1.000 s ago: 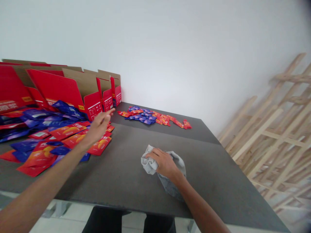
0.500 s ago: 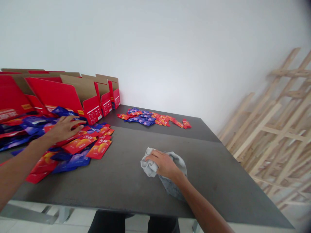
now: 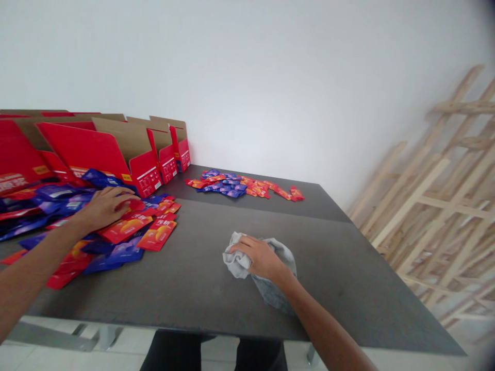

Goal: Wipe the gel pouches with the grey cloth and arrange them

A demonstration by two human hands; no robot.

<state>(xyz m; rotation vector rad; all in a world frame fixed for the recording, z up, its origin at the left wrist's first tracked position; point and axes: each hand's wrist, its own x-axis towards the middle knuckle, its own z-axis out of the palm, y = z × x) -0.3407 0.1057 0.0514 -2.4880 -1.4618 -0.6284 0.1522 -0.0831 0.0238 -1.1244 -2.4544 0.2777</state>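
My right hand (image 3: 260,256) is closed around a bunched light-grey cloth (image 3: 235,261) on the dark grey table. A looser, darker part of the cloth trails behind the wrist toward the table's front edge. At the left, my left hand (image 3: 106,207) rests on a heap of small foil packets. Its fingers are bent, and thumb and fingers stand apart over a red packet (image 3: 135,205). Red-orange packets (image 3: 158,234) and blue-purple packets (image 3: 126,252) lie loosely mixed around and under it. My left palm and the undersides of its fingers are hidden.
Behind the heap stand several red cardboard boxes (image 3: 87,147) with open tops. A smaller spread of red and blue packets (image 3: 232,185) lies at the back of the table (image 3: 193,293). Wooden frames (image 3: 433,201) lean beyond its right edge against a white wall (image 3: 270,93).
My left hand has shifted slightly over the heap. My right hand stays on the cloth in nearly the same place, and the view has tilted a little.
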